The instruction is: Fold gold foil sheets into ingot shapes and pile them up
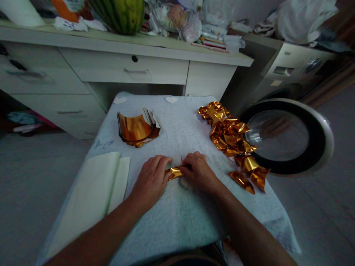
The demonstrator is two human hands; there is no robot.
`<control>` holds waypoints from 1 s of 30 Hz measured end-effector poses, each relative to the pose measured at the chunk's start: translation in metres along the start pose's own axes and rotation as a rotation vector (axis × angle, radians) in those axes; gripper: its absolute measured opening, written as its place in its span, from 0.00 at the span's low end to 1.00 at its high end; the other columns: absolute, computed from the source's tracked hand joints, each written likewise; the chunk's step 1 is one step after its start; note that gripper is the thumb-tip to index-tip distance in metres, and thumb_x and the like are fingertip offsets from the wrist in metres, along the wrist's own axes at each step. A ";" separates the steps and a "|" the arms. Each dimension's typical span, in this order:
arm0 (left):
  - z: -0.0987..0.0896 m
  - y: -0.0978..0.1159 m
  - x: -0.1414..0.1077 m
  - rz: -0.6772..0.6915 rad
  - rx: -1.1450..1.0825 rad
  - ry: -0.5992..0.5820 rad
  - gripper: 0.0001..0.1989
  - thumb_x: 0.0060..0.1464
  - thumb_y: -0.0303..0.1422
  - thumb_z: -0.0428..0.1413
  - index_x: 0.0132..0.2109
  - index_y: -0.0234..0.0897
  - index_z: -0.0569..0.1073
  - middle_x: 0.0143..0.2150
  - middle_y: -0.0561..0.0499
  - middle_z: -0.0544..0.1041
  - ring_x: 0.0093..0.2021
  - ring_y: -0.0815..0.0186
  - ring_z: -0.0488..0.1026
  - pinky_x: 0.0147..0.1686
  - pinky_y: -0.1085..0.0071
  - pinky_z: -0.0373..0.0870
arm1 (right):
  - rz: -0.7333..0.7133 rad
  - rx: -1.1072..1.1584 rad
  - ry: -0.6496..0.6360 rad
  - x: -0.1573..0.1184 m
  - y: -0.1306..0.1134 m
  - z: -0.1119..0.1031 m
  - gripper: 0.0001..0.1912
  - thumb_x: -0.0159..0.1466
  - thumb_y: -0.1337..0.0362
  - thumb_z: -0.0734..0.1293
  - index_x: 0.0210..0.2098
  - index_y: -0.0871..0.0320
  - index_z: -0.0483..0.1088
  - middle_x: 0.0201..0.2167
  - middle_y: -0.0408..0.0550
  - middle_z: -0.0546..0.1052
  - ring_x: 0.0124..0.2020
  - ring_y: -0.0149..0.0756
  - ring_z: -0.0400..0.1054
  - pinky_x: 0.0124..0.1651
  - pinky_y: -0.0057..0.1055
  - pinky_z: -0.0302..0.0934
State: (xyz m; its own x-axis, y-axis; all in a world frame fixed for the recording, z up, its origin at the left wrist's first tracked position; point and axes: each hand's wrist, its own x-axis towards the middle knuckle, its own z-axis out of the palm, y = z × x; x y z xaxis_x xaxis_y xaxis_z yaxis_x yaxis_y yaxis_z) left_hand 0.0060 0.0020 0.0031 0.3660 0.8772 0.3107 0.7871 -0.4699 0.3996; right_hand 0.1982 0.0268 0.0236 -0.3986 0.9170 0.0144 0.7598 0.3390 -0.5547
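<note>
A piece of gold foil paper [175, 172], rolled narrow, lies across the middle of the cloth-covered table [177, 133]. My left hand [156, 173] is closed on its left end, and my right hand [197, 168] pinches the right end. A little white edge shows just above the foil between the hands. Beyond my left hand rests a curved stack of gold foil sheets [135, 127]. To the right, a heap of folded, crumpled gold foil pieces [229, 133] runs along the table edge. White paper sheets [94, 184] lie beside my left forearm.
Behind the table stands a white drawer cabinet [155, 70] with a watermelon [118, 14] and plastic bags [177, 18] on its top. At right, a washing machine [280, 70] has its round door [318, 144] swung out close to the foil heap.
</note>
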 end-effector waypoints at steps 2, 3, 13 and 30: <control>-0.002 0.001 0.000 -0.006 0.012 -0.032 0.12 0.57 0.23 0.54 0.48 0.37 0.67 0.44 0.46 0.72 0.45 0.56 0.69 0.45 0.57 0.70 | -0.004 -0.005 0.001 0.000 0.001 0.001 0.08 0.64 0.66 0.68 0.28 0.59 0.72 0.28 0.43 0.72 0.36 0.34 0.60 0.42 0.33 0.47; -0.004 0.001 0.000 -0.007 0.026 -0.049 0.11 0.58 0.24 0.55 0.47 0.37 0.67 0.43 0.47 0.72 0.44 0.56 0.69 0.45 0.57 0.69 | -0.003 -0.010 0.001 0.001 0.002 0.002 0.07 0.63 0.66 0.68 0.28 0.59 0.73 0.28 0.43 0.72 0.36 0.34 0.60 0.42 0.33 0.47; -0.011 -0.003 -0.002 -0.033 0.136 -0.100 0.01 0.60 0.28 0.55 0.38 0.36 0.70 0.37 0.48 0.71 0.39 0.58 0.68 0.39 0.60 0.69 | 0.025 -0.082 0.015 0.000 -0.003 0.004 0.08 0.63 0.65 0.67 0.27 0.59 0.70 0.29 0.45 0.72 0.38 0.37 0.60 0.42 0.35 0.46; -0.005 0.017 -0.025 0.450 0.270 0.037 0.16 0.63 0.20 0.44 0.49 0.28 0.74 0.47 0.42 0.80 0.46 0.57 0.76 0.46 0.59 0.75 | 0.046 -0.116 0.047 0.000 -0.003 0.007 0.08 0.60 0.67 0.67 0.25 0.59 0.68 0.28 0.45 0.71 0.37 0.38 0.59 0.41 0.35 0.46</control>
State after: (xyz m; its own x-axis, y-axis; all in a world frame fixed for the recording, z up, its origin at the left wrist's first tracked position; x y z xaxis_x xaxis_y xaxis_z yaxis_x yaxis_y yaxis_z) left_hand 0.0074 -0.0287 0.0061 0.6831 0.5884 0.4326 0.6580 -0.7529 -0.0150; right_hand 0.1923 0.0240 0.0200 -0.3398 0.9400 0.0317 0.8319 0.3161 -0.4561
